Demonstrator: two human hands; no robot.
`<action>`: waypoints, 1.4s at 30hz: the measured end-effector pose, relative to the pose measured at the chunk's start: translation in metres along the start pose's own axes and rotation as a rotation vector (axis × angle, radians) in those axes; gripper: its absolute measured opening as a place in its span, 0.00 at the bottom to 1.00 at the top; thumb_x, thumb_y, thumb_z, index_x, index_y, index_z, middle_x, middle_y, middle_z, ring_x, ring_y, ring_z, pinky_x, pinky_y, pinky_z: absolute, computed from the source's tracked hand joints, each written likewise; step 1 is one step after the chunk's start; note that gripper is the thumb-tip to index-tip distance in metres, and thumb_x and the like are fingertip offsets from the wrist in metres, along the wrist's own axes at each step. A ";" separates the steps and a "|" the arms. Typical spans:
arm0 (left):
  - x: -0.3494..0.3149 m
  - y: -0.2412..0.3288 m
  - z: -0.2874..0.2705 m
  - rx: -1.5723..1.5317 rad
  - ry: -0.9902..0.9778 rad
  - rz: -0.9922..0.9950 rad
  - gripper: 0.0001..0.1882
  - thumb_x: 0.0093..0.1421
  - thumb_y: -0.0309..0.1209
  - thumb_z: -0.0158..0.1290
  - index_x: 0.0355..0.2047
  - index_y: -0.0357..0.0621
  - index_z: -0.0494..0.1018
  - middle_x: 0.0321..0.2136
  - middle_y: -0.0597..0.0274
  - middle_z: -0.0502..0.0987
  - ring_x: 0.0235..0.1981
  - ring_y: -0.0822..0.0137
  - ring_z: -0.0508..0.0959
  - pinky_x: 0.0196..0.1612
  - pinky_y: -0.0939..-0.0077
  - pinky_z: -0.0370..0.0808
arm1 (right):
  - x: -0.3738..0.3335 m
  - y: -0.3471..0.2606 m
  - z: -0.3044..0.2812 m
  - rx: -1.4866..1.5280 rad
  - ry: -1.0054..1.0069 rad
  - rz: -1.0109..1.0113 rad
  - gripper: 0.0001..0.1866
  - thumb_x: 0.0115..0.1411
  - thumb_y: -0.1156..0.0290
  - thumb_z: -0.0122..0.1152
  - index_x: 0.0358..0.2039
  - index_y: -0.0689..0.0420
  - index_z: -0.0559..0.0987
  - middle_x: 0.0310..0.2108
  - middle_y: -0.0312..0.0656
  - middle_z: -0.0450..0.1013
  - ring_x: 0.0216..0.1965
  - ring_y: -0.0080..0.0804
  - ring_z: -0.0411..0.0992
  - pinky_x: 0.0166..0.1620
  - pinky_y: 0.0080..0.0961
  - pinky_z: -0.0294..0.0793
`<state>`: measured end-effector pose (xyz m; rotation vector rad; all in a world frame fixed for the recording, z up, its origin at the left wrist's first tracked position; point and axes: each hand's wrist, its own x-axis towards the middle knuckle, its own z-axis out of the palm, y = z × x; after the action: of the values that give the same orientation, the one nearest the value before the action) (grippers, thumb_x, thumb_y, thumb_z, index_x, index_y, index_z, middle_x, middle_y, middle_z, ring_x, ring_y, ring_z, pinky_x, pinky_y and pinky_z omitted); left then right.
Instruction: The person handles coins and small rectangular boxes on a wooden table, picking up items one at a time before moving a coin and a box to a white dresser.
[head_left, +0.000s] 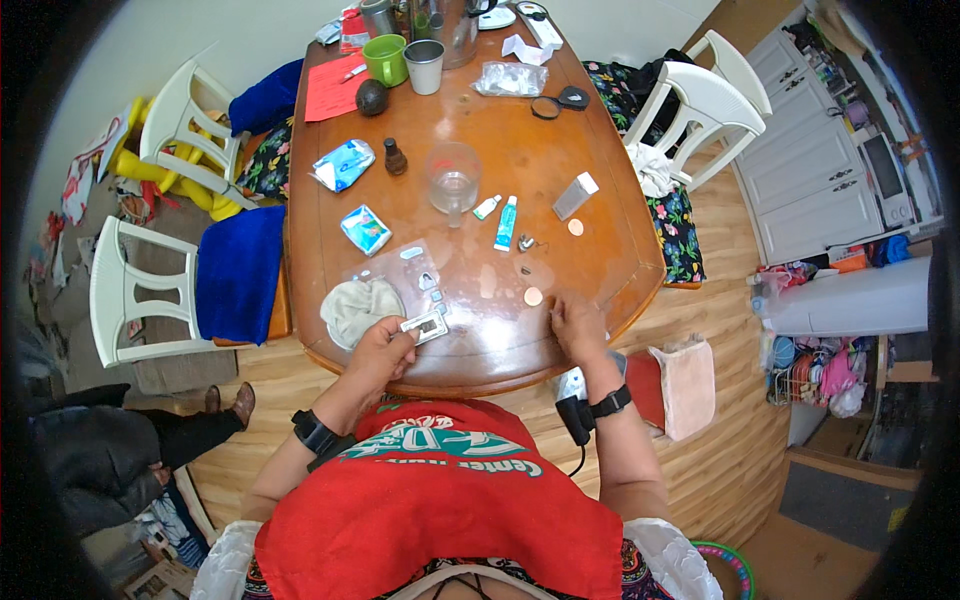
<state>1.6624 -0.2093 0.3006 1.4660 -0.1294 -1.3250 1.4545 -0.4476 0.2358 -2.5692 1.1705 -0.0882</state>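
My left hand point(385, 350) pinches a small white card-like piece point(432, 326) with a dark patch in its middle, at the table's near edge. Beside it lies a crumpled off-white cloth point(362, 312), and a clear plastic sheet point(405, 270) is spread just beyond. My right hand point(578, 328) rests by the near right edge with its fingers curled together; whatever they hold, if anything, is hidden. Left of that hand lies a round beige disc point(533, 296). Farther off are a second beige disc point(575, 228), a small metal piece point(527, 243) and a teal tube point(506, 223).
A clear glass mug point(453, 180), a small upright box point(575, 196), a brown bottle point(395, 157) and two blue-white packs point(343, 165) stand or lie mid-table. Cups point(385, 60) crowd the far end. White chairs point(150, 290) flank the table; a person point(110, 470) is at lower left.
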 end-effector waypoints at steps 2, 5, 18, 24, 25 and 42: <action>-0.003 0.000 -0.004 -0.016 -0.012 0.005 0.02 0.60 0.29 0.47 0.30 0.47 0.67 0.15 0.72 0.66 0.10 0.81 0.58 0.12 0.88 0.51 | 0.015 0.012 -0.003 0.150 -0.016 -0.013 0.06 0.53 0.69 0.54 0.30 0.57 0.74 0.30 0.48 0.73 0.33 0.45 0.71 0.37 0.37 0.69; -0.004 -0.004 -0.010 0.007 0.017 0.006 0.02 0.60 0.30 0.48 0.30 0.48 0.67 0.15 0.72 0.67 0.10 0.81 0.58 0.12 0.88 0.51 | 0.056 0.034 -0.010 0.534 0.151 0.057 0.04 0.53 0.75 0.54 0.30 0.58 0.72 0.24 0.45 0.71 0.27 0.33 0.70 0.33 0.27 0.69; -0.019 -0.014 -0.025 -0.054 0.112 -0.013 0.02 0.60 0.30 0.48 0.31 0.48 0.68 0.15 0.71 0.67 0.10 0.81 0.57 0.12 0.87 0.51 | 0.152 0.057 0.009 0.257 0.119 0.024 0.11 0.46 0.73 0.64 0.29 0.60 0.72 0.27 0.49 0.72 0.31 0.45 0.71 0.35 0.32 0.70; -0.014 -0.021 -0.025 -0.029 0.111 -0.007 0.02 0.60 0.31 0.48 0.31 0.48 0.67 0.15 0.71 0.67 0.10 0.81 0.58 0.12 0.87 0.51 | 0.146 0.059 0.003 0.309 0.075 0.036 0.11 0.47 0.72 0.65 0.26 0.59 0.70 0.24 0.47 0.71 0.26 0.44 0.69 0.31 0.32 0.68; -0.013 -0.019 -0.023 -0.029 0.095 0.003 0.04 0.60 0.32 0.48 0.30 0.47 0.67 0.15 0.71 0.66 0.10 0.81 0.57 0.12 0.87 0.51 | 0.143 0.060 0.001 0.306 0.078 0.039 0.11 0.47 0.72 0.65 0.26 0.59 0.70 0.24 0.47 0.71 0.26 0.44 0.69 0.31 0.32 0.68; 0.001 -0.004 -0.012 -0.008 -0.049 -0.056 0.04 0.60 0.32 0.48 0.30 0.47 0.67 0.15 0.71 0.66 0.11 0.81 0.57 0.13 0.88 0.50 | 0.008 -0.009 0.013 0.864 -0.229 0.298 0.10 0.55 0.66 0.57 0.34 0.57 0.71 0.28 0.43 0.72 0.30 0.37 0.72 0.32 0.26 0.69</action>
<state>1.6696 -0.2006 0.2940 1.4399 -0.1157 -1.4062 1.4690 -0.4448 0.2261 -1.5984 1.0907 -0.1786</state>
